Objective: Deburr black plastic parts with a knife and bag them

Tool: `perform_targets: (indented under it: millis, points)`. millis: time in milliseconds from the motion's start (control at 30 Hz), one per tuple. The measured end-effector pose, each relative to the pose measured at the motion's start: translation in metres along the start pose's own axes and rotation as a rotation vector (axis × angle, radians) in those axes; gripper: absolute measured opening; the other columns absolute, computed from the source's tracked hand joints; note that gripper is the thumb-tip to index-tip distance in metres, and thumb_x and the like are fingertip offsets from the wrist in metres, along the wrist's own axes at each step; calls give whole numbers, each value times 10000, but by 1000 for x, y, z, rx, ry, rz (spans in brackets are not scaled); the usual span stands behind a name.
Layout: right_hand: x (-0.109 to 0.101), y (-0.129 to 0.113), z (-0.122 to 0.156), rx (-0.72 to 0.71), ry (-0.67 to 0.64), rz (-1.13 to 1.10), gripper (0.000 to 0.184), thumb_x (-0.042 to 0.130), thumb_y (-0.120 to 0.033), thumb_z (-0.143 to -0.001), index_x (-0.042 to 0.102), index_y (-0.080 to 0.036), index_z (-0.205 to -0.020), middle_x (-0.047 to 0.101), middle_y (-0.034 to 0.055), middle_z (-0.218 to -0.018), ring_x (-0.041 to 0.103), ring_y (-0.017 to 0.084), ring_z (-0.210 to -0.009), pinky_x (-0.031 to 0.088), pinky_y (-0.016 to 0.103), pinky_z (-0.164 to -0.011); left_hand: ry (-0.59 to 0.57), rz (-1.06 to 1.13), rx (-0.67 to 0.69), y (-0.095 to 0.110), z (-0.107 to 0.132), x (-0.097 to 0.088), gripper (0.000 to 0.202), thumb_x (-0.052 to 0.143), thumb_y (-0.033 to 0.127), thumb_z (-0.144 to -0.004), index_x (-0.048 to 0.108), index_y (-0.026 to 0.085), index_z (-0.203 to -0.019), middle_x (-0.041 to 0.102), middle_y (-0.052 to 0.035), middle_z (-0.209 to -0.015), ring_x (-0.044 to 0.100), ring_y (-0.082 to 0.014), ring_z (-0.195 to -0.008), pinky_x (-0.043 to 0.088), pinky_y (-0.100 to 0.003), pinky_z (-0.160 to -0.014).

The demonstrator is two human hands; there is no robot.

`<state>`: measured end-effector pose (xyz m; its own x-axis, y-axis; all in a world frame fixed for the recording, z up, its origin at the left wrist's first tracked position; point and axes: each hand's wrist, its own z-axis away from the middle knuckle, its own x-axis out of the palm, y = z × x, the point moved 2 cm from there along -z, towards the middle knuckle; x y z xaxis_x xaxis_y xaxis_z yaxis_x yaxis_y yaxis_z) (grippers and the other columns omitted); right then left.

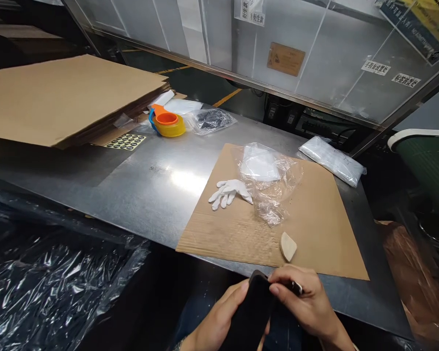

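At the bottom of the view, my left hand (219, 319) is closed around a long black piece (249, 312) with a rounded upper end; its exact kind is unclear. My right hand (312, 302) pinches at the upper right edge of this piece. From between its fingers sticks a slim dark piece with a shiny end (297, 287), mostly covered by the hand. Just beyond my hands, a beige wedge-shaped block (288, 246) lies on a cardboard sheet (322, 229). A white glove (229, 193) rests farther back on the cardboard, beside a crumpled clear plastic bag (272, 209).
The metal table (149, 195) carries a cardboard stack (69, 97) at left, a tape dispenser (167, 122), a sticker sheet (126, 142) and a bag with dark contents (212, 120). A white plastic packet (332, 160) lies back right. Black plastic film (51, 278) fills the lower left.
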<state>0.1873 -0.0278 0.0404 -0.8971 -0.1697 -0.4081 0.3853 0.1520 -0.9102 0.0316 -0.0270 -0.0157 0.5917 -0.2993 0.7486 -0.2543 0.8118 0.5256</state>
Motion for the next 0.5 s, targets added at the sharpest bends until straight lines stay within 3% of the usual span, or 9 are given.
perform_targets:
  millis: [200,367,500]
  points:
    - [3,1,4,-24,18,10,147,557,-225,-841,595,-169,-710,540,-24,-561,488,79,-506,376,184,-494,0,-34,34,-1,1,0,531,425,589,-810,623,101,-742,630,-88,-577,549,-132,-415,401,-219,-407]
    - [5,3,4,-47,26,-12,92,560,-199,-838,642,-181,-878,627,5,-673,573,104,-593,429,193,-563,27,-45,4,1,2,0,564,412,599,-812,628,91,-699,622,-93,-565,543,-134,-420,393,-222,-408]
    - [5,3,6,-3,19,6,138,541,-238,-848,604,-175,-742,561,-15,-594,507,89,-532,387,197,-523,27,-18,-20,2,4,2,504,451,556,-816,641,100,-713,627,-92,-582,548,-136,-438,391,-222,-418]
